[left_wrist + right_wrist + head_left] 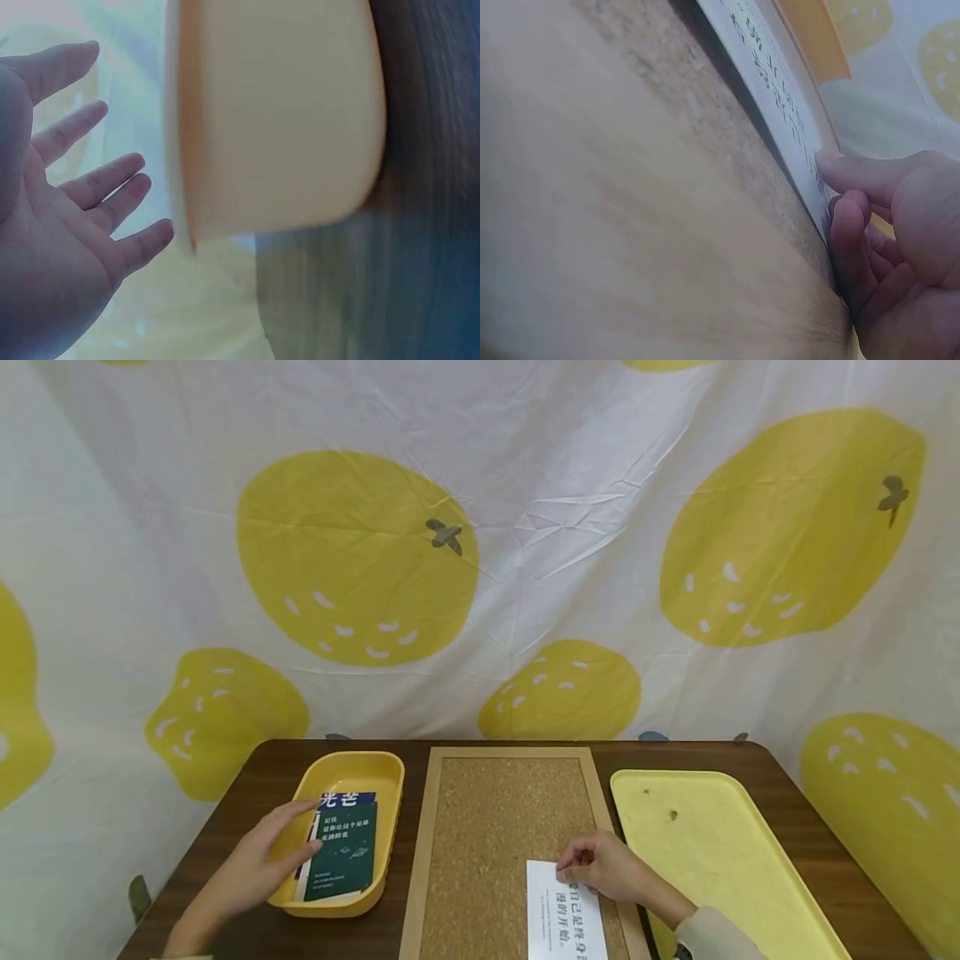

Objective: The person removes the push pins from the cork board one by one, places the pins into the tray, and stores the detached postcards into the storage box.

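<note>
A white card [551, 906] printed with dark characters lies over the wood-framed cork board [510, 802], near its front right. My right hand [611, 864] pinches the card's upper right part between thumb and fingers. In the right wrist view the card [780, 112] is seen almost edge-on, close over the cork, with the thumb on its printed face. To the left, my left hand [247, 864] reaches over the side of a yellow basket [330, 910], fingers spread, holding nothing. Inside the basket, a dark green card [341, 852] overlaps a blue card [356, 797].
On the right side of the dark wooden table [416, 777] lies a pale yellow tray [727, 860] with a few small dark marks. Behind the table hangs a white cloth [555, 543] printed with yellow lemons.
</note>
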The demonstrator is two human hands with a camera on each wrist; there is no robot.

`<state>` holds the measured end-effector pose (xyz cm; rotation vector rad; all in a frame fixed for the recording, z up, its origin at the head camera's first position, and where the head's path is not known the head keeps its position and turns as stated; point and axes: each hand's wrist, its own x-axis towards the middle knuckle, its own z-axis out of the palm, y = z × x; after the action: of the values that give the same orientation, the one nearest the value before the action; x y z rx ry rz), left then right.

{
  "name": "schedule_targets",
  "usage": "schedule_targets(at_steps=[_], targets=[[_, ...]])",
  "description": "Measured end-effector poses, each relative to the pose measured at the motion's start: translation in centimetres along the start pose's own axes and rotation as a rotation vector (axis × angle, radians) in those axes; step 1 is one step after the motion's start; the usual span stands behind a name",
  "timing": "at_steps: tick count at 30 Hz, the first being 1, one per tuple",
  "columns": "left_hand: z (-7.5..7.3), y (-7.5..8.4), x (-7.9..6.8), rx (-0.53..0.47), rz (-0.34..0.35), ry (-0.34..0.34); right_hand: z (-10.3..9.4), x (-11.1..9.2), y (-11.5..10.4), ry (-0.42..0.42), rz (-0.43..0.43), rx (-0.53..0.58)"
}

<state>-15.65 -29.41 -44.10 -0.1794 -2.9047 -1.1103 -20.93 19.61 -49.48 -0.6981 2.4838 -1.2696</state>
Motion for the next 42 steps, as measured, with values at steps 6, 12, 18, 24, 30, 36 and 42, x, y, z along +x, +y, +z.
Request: schedule_targets(at_steps=[6, 12, 18, 24, 30, 36, 42], targets=[[0.9, 1.9, 0.0, 0.005, 0.127, -0.002, 0.0, 0.0, 0.1, 0.006, -0.018, -0.003], [2.1, 4.0, 0.0, 0.025, 0.271, -0.011, 0.0, 0.1, 0.1, 0.007, -0.015, -0.004], [2.9, 5.7, 0.1, 0.061, 0.346, -0.059, 0.0, 0.1, 0.0, 0.002, -0.021, 0.003], [3.6, 7.0, -0.1, 0.069, 0.367, -0.13, 0.0, 0.1, 0.0, 0.0, -0.015, 0.013], [4.3, 8.4, -0.5, 0.037, 0.399, -0.223, 0.2, 0.2, 0.2, 0.008, -0.003, 0.012], [5.6, 9.4, -0.5, 0.047, 0.488, -0.293, 0.3, 0.1, 0.4, 0.009, 0.009, 0.015], [7.1, 9.8, -0.2, 0.023, 0.514, -0.382, 0.1, 0.0, 0.0, 0.004, 0.012, 0.03]])
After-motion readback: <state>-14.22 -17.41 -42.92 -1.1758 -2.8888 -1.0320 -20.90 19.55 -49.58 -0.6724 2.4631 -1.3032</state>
